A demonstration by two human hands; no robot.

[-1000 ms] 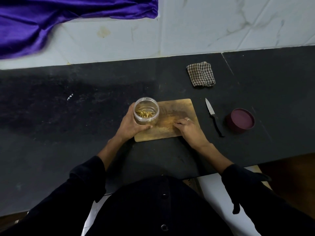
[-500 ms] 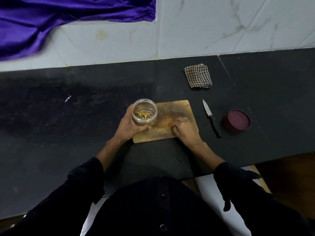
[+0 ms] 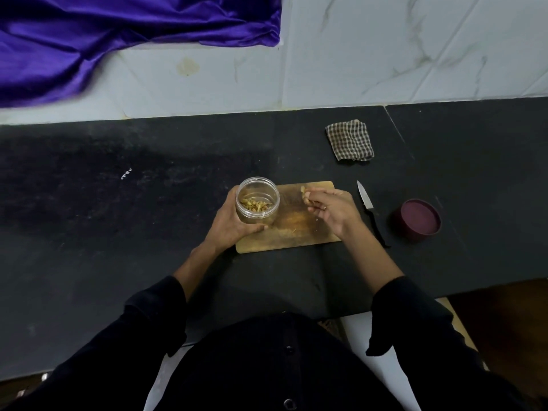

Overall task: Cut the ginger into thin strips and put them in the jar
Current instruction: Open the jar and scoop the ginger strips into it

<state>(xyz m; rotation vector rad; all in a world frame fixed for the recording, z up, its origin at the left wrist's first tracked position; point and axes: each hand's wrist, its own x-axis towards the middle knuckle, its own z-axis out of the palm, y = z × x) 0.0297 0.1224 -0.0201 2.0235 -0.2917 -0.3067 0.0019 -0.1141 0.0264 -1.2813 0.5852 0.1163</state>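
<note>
Ginger strips (image 3: 304, 194) pinched by right hand (image 3: 332, 210) beside jar (image 3: 257, 203) gripped by left hand (image 3: 229, 225); knife (image 3: 370, 212) lies right.

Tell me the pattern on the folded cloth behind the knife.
Brown and cream checks on the cloth, seen in the head view.

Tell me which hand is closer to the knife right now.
The right hand. It is over the cutting board pinching ginger strips, just left of the knife. The left hand holds the jar at the board's far side.
</note>
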